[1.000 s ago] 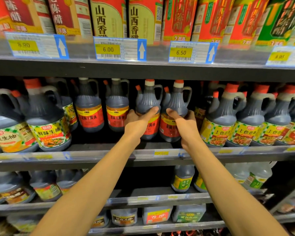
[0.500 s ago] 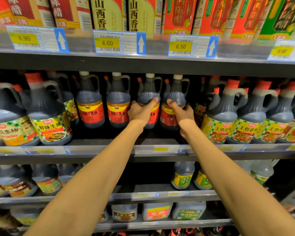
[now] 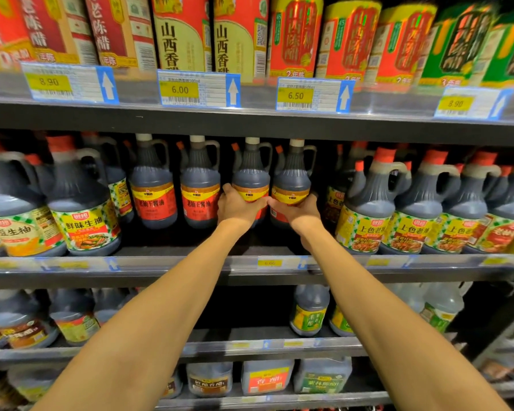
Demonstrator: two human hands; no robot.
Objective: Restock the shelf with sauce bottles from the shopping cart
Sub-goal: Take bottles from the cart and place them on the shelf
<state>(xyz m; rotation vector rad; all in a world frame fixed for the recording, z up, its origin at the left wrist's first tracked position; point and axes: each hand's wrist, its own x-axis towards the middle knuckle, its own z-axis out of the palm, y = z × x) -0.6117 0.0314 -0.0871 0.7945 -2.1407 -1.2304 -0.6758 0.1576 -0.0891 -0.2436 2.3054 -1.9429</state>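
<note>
While on shelf [image 3: 250, 264], dark-sauce bottles [image 3: 251, 173] gripped by both hands [image 3: 239, 207].

Supermarket shelving: dark metal shelves [image 3: 250, 126] in four visible tiers, clear plastic rails along the front edges. Blue-bordered price tags [image 3: 198, 89] with yellow price panels and white up-arrows. Dark upright post [image 3: 499, 315] at lower right. Bright, even lighting.

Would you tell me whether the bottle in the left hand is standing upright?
Upright: the bottle points its white cap straight up, like its neighbours, with the left hand around its label.
</note>
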